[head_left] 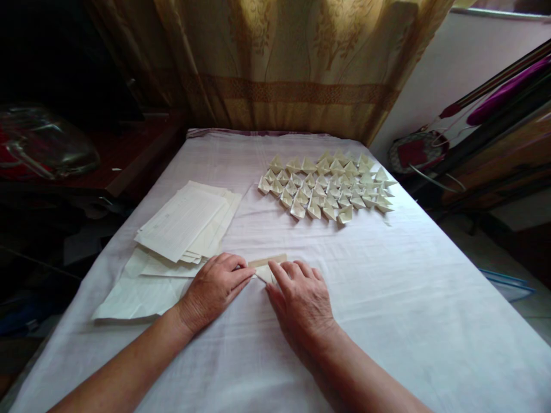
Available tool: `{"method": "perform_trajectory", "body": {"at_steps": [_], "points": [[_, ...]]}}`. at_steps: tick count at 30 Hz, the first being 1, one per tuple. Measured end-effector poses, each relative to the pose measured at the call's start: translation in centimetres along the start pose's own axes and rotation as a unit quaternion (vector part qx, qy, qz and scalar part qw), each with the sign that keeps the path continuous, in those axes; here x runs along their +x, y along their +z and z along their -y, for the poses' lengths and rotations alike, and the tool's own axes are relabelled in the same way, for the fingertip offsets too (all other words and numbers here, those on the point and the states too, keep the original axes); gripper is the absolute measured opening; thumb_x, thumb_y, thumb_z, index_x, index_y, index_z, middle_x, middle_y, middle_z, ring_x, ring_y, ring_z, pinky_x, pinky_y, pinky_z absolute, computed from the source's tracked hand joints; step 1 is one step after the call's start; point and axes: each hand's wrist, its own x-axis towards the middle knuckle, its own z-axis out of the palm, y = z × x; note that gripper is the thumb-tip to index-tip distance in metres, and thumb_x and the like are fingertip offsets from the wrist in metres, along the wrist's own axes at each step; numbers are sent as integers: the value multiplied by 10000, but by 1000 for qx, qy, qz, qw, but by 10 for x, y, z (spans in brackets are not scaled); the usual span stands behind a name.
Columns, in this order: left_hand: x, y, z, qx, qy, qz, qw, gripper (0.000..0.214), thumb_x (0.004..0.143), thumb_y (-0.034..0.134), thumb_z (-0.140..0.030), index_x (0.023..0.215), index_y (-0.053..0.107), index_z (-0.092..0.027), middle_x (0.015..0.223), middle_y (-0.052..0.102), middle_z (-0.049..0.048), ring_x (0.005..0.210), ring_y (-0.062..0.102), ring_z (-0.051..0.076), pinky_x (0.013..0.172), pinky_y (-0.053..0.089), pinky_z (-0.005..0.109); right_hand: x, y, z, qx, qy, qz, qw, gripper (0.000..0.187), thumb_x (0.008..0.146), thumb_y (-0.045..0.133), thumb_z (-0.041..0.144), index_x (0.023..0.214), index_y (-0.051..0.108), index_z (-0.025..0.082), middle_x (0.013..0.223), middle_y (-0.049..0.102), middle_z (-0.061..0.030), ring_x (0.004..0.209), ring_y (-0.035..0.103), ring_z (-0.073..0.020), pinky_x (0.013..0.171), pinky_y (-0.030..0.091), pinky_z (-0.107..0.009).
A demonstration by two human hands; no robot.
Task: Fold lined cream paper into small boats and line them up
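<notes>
A small folded piece of cream paper (266, 266) lies on the white cloth (387, 298) near the front middle. My left hand (214, 288) rests on its left end, fingers curled and pressing down on it. My right hand (301, 298) covers its right part, fingertips pinched against the paper's edge. Both hands meet over the paper, and most of it is hidden under them.
A stack of lined paper sheets (185, 223) lies to the left of my hands. Several small folded paper boats (327, 186) sit in rows at the back right. A patterned curtain (279, 63) hangs behind. Dark furniture with a glass jar (43, 143) stands left.
</notes>
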Motion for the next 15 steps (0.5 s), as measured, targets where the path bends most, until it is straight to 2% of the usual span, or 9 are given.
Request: {"method": "perform_trajectory", "body": {"at_steps": [5,10,15], "points": [[0,-1,1,-23,-16,13,1000,183,927,596,-245,1062,720,-246,961,661,41,919,584,192,828,467,341,-2,2,-3,-27,-18,15,999,128,866,693,297,982,652,265,947,659,-90,900,528,-273,708,324,-369],[1,-6,0,-33,-19,34,999,205,910,627,-254,1100,704,-243,985,654,36,934,586,191,841,463,339,0,3,-9,-44,-53,6,998,135,885,667,261,1021,663,266,984,666,-80,885,537,-253,727,323,-365],[1,-3,-3,37,6,13,999,169,916,630,-276,1069,703,-262,942,654,23,866,588,182,777,451,320,1,4,-13,-41,-59,8,997,143,881,679,262,1023,674,272,1029,678,-76,867,547,-246,730,317,-368]]}}
